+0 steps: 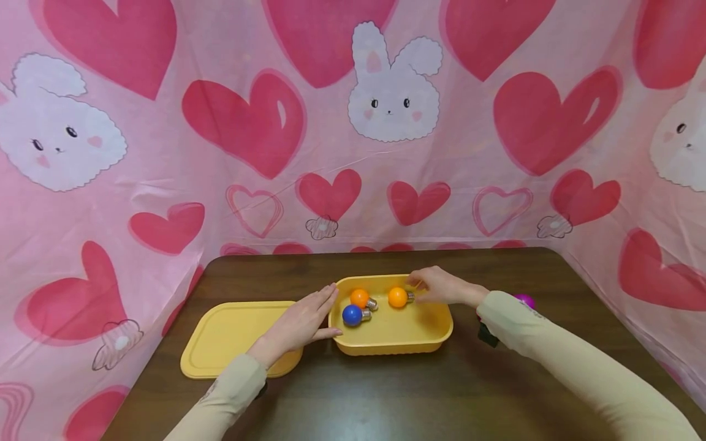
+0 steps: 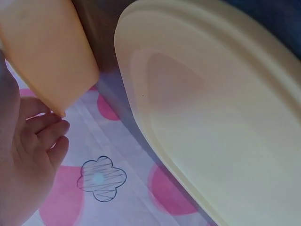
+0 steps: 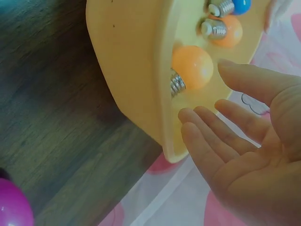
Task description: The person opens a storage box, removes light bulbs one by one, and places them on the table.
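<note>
Orange bulb (image 1: 397,297) by R hand (image 1: 441,286).

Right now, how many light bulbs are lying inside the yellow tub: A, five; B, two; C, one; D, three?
D: the yellow tub holds three bulbs, a blue bulb and an orange bulb close together near the left hand, and a second orange bulb just by the open right hand.
</note>
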{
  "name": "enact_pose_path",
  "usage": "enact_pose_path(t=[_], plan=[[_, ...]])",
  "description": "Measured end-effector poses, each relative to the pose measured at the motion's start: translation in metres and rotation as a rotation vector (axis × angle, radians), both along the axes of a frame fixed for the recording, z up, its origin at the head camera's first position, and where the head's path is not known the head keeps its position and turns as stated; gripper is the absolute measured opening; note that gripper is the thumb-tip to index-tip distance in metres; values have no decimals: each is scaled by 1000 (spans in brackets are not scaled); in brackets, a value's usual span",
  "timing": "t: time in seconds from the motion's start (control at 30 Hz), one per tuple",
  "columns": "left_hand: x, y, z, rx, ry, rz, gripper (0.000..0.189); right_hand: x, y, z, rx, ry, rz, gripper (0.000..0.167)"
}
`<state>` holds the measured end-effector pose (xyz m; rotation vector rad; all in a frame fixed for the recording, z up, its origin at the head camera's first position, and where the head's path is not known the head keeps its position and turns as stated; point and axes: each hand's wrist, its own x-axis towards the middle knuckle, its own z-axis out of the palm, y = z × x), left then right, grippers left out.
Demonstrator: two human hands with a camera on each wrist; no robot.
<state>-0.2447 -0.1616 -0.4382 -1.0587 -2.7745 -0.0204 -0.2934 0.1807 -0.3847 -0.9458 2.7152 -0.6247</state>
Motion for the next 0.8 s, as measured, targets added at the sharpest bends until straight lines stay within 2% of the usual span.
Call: enact_pose_path(t=[0.3, 0.57, 0.8], plan=[[-1, 0, 2, -21, 13, -10, 83, -7, -14, -7, 82, 82, 50, 40], [-1, 0, 1, -20, 15, -10, 83, -12, -26, -6, 144, 9, 33, 37], [-2, -1, 1, -15, 17, -9, 83, -12, -34, -5, 191, 2, 46, 31]])
